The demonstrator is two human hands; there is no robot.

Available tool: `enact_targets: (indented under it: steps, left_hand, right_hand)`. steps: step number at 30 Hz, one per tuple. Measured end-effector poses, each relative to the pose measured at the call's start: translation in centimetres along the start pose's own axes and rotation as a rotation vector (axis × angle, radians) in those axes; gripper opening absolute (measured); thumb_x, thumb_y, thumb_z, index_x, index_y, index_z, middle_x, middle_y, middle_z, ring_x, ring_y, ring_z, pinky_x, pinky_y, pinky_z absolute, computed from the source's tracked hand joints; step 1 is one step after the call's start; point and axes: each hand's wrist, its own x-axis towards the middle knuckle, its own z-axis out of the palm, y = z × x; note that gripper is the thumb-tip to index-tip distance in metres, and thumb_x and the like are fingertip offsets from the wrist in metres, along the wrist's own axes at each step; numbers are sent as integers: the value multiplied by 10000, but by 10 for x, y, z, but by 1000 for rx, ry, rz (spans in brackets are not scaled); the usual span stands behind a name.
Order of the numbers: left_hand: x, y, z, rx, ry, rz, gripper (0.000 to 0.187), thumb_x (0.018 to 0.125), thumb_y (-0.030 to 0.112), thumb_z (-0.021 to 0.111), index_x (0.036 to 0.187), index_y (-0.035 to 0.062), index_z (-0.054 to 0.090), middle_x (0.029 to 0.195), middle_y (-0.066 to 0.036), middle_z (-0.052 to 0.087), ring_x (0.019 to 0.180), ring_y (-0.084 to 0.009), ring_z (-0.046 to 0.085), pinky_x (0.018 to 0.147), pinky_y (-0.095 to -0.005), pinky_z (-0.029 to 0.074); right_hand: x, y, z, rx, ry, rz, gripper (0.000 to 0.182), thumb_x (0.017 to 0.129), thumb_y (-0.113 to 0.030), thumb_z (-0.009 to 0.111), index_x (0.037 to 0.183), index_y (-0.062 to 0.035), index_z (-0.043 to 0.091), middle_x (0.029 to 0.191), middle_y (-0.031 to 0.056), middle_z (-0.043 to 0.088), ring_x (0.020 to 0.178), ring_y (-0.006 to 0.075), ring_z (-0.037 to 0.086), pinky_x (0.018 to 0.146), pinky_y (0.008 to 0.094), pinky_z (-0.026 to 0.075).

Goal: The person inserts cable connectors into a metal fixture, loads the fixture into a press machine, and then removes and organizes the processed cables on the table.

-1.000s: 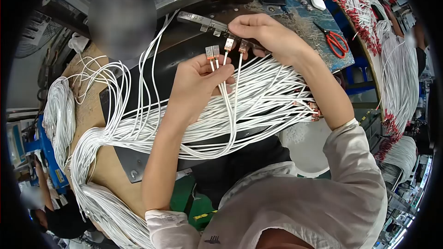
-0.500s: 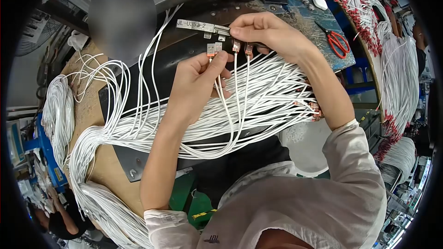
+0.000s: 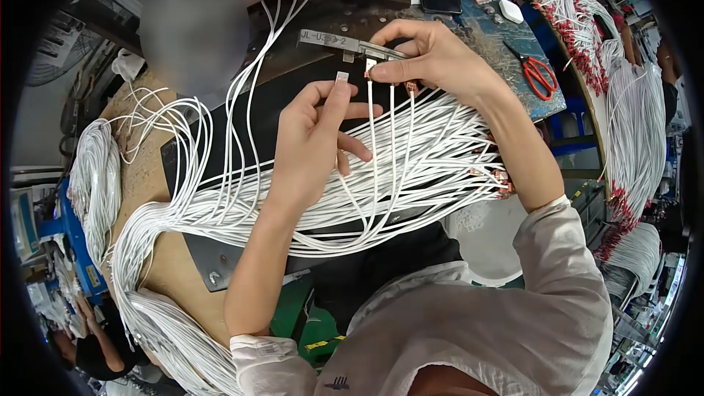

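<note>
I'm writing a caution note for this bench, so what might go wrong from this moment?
The small silver rectangular connector could slip, as the left hand pinches just its end. The loose white cables crowd below the marked grey metal bar in the right hand, so one might snag.

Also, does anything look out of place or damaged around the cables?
Nothing looks clearly damaged. A few white cables stray upward, apart from the main bundle, and small scraps litter the blue bench, which looks untidy.
</note>
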Motion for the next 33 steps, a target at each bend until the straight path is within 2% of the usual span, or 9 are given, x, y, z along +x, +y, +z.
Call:
enact_targets:
  steps: [8,13,14,18,22,24,28,32,33]
  left_hand:
    - [2,-8,1,-117,21,25,332,1027,249,585,1136,-51,676,945,-86,686,671,-86,617,612,-240,586]
    - [-12,34,-8,627,-50,41,340,991,247,629,1143,-50,696,883,-81,707,610,-75,602,544,-249,555]
    - [-21,45,-6,691,-47,81,323,980,236,638,1128,-44,703,885,-95,712,627,-113,627,567,-267,555]
    - [-3,48,-12,1173,152,626,276,941,191,662,1101,-30,707,953,-149,716,802,-284,683,741,-357,555]
    - [95,29,-34,1579,422,856,436,829,102,718,1229,-14,592,1160,-191,615,1086,-430,570,853,-495,531]
    - [113,26,-30,1632,502,808,405,825,96,720,1193,-17,594,1138,-195,614,1089,-421,574,831,-485,557]
    - [135,22,-31,1669,535,809,307,856,105,688,1127,-3,593,1071,-191,639,1030,-406,616,774,-483,590]
    - [137,19,-38,1475,425,834,152,908,139,662,920,-12,646,832,-172,673,862,-357,676,727,-443,575]
    - [137,21,-39,1410,386,833,163,913,143,663,874,-15,656,786,-174,674,818,-350,685,712,-430,569]
  right_hand:
    - [1,4,-2,-62,-102,-33,353,792,-137,838,1069,18,683,773,67,717,607,69,577,559,226,439]
    - [19,-10,-27,-459,-207,-138,319,769,-139,851,1013,33,739,1131,122,670,698,104,612,564,260,478]
    - [30,-9,-32,-642,-248,-155,285,745,-97,846,1008,-27,760,1233,116,608,1023,189,620,792,321,513]
    - [61,-5,-30,-807,-127,-522,331,813,-207,777,1086,-25,739,1371,223,543,1221,366,565,1033,399,451]
    - [162,-12,-45,-852,253,-360,286,916,-225,685,1139,-49,655,1016,117,682,901,250,665,846,382,534]
    - [161,-16,-42,-459,234,-488,255,886,-207,689,1093,-67,639,989,97,672,891,243,653,830,382,527]
    - [193,12,-31,-866,544,-844,245,867,-121,665,1099,-47,633,1042,120,678,965,257,627,870,393,505]
    - [167,-18,-36,-501,210,-273,226,899,-151,666,1084,-26,631,1056,147,682,985,329,629,870,419,502]
    - [162,-16,-37,-669,261,-410,262,898,-172,681,1105,-20,626,1080,164,675,992,337,634,868,427,505]
